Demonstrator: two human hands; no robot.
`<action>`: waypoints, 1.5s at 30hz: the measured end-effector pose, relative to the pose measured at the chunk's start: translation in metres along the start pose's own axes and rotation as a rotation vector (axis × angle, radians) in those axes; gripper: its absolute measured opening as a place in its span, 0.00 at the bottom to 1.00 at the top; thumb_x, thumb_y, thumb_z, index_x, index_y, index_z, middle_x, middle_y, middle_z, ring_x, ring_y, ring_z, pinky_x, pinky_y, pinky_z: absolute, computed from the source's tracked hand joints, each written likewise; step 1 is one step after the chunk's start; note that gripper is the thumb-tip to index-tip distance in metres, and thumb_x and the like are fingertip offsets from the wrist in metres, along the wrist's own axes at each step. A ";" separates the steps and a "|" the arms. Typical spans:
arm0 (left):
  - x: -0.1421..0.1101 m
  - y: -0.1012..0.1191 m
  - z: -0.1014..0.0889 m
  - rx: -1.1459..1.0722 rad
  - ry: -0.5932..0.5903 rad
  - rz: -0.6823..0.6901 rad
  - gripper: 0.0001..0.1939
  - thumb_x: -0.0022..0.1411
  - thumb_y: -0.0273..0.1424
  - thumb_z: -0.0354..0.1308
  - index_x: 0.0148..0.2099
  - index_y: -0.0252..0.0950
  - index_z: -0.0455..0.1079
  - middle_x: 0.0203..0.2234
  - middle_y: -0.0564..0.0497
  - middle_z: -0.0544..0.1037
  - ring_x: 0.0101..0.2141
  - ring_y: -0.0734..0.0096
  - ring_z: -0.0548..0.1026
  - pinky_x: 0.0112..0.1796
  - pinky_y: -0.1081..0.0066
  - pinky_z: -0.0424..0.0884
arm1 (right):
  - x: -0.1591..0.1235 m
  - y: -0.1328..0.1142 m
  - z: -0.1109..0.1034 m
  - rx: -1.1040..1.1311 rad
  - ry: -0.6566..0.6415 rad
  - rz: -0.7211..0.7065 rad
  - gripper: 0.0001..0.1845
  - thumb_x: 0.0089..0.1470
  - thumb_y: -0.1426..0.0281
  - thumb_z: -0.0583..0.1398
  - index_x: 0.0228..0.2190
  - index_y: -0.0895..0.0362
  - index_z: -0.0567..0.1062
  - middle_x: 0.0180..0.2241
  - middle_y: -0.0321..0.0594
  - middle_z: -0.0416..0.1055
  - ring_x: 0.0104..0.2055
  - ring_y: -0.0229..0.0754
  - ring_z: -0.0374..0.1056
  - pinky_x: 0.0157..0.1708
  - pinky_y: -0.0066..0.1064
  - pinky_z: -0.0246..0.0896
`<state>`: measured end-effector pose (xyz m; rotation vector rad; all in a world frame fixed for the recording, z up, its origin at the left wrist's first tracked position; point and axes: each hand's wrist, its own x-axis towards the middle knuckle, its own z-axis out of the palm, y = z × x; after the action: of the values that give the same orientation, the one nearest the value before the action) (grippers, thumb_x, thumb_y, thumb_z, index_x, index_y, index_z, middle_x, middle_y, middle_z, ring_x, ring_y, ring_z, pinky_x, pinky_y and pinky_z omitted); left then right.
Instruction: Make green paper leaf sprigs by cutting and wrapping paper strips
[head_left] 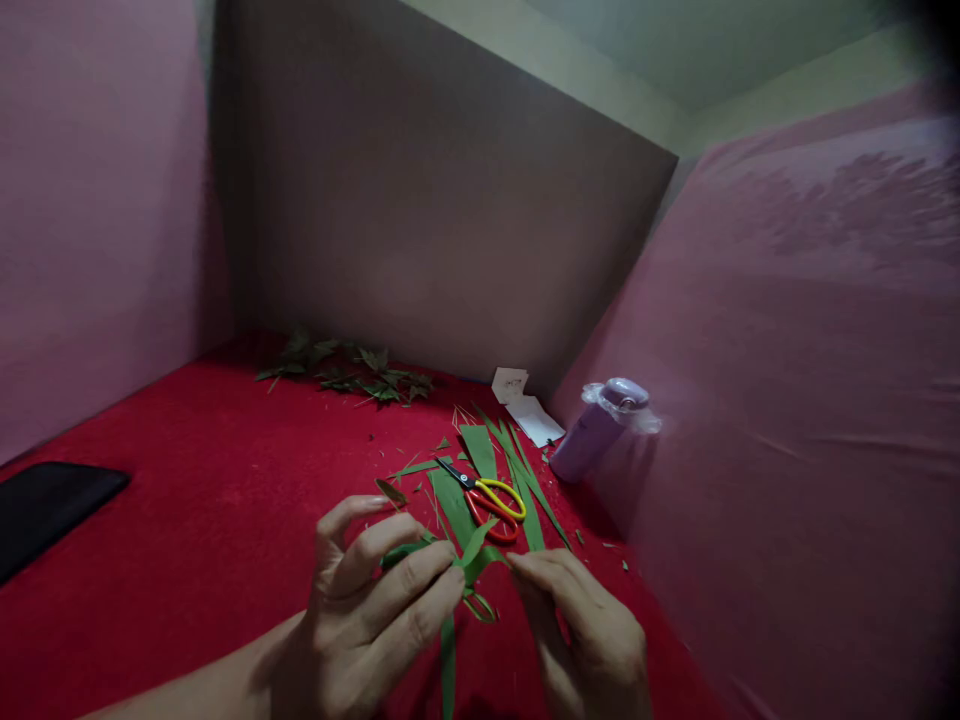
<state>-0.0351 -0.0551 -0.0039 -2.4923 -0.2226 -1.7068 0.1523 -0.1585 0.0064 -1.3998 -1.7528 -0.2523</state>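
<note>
My left hand and my right hand meet low in the view over a red cloth surface. Both pinch a folded green leaf strip between fingertips; the left fingers curl round its left part, the right fingers grip its right end. A length of the strip hangs down between the hands. Just beyond lie small scissors with one yellow and one red handle, resting on several cut green leaf strips.
A lilac bottle lies on its side at the right beside a pink cloth wall. White paper scraps sit near the back board. A pile of leaves lies at the back. A black flat object rests at the left edge.
</note>
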 end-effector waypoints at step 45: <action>0.017 0.001 0.004 -0.301 -0.034 -0.125 0.13 0.64 0.25 0.47 0.36 0.39 0.73 0.28 0.54 0.79 0.36 0.65 0.65 0.45 0.57 0.56 | 0.014 -0.029 -0.004 0.662 -0.119 0.580 0.11 0.55 0.60 0.56 0.31 0.56 0.70 0.27 0.37 0.67 0.32 0.40 0.64 0.34 0.30 0.58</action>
<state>-0.0253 -0.0546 0.0108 -2.7746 -0.1358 -1.8709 0.1284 -0.1609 0.0288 -1.3514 -1.2605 0.6755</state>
